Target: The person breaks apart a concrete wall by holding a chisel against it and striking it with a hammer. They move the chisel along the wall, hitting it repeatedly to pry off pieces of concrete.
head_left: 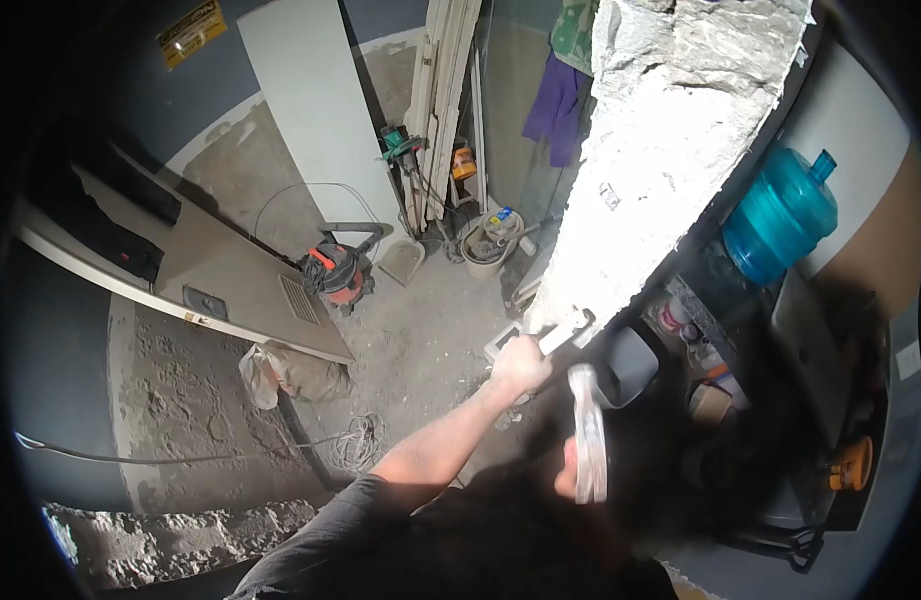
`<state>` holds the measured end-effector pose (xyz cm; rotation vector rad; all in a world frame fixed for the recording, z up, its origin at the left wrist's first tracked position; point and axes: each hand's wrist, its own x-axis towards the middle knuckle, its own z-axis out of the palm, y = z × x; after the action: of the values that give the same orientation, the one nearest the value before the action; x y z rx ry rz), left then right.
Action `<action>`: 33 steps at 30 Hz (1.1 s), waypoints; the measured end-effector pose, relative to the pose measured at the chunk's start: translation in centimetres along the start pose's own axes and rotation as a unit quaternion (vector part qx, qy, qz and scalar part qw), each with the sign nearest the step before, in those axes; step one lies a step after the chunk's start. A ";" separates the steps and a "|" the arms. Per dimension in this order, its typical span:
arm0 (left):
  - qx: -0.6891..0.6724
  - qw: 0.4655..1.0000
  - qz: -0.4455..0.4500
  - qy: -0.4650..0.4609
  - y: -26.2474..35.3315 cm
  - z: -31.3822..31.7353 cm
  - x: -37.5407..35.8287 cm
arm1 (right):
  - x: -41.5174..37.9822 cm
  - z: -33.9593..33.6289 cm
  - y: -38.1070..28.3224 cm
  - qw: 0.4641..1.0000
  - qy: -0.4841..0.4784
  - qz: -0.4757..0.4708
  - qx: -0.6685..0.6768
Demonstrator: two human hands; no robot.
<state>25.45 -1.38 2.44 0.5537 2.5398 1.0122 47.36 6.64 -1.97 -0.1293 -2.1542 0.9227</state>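
My left hand [521, 364] is closed round a pale, flat-headed tool [566, 331], whose end lies against the lower part of a rough white wall edge [630, 210]. Below and to the right, my right hand [567, 470] grips a hammer [589, 435] held upright, its head at the top. The hammer head is a short way from the tool and does not touch it. Deep shadow hides much of my right hand and arm.
A red and black vacuum [337, 272], a dustpan [401, 262] and a bucket [483, 250] stand on the dusty floor. An open door [230, 290] is at left. On the right are a blue water bottle [780, 215] and a grey bin [628, 366]. Coiled cable [356, 444] lies lower left.
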 end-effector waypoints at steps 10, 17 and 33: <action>0.005 1.000 0.003 0.016 -0.8 0.6 0.0 | 1.4 1.1 -0.1 0.981 -0.020 0.151 0.120; -0.029 0.999 0.017 0.012 -1.7 1.5 1.2 | 2.6 0.2 0.1 0.999 0.022 -0.040 0.028; -0.044 0.999 -0.024 -0.011 -1.1 0.2 0.8 | 1.8 1.3 3.3 0.974 -0.049 0.220 -0.017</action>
<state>24.58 -1.63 1.35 0.4736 2.4643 1.0893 44.56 9.03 -3.58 -0.6098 -2.2777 1.1588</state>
